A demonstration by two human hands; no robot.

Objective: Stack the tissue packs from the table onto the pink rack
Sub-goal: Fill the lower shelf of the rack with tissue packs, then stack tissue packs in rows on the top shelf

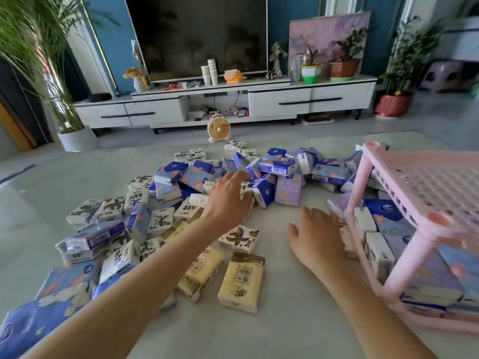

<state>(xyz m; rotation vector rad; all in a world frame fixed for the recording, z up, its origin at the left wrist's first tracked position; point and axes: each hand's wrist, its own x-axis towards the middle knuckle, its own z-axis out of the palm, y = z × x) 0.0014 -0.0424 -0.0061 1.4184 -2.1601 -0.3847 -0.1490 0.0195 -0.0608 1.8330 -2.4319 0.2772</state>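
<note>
Several tissue packs lie heaped across the pale table (285,332): blue ones (278,165), white ones with dark print (111,207) and beige ones (242,282). The pink rack (425,193) stands at the right, with several packs stacked on its lower shelf (383,229). My left hand (228,198) reaches into the middle of the heap, its fingers curled down over a white pack (245,189); the grip itself is hidden. Beside the rack's near left leg hovers my right hand (317,234), fingers spread and holding nothing.
Beyond the table stand a white TV cabinet (280,102), a dark TV (197,35) and a small orange fan (219,129) on the floor. Potted plants stand at far left (77,137) and right (392,104).
</note>
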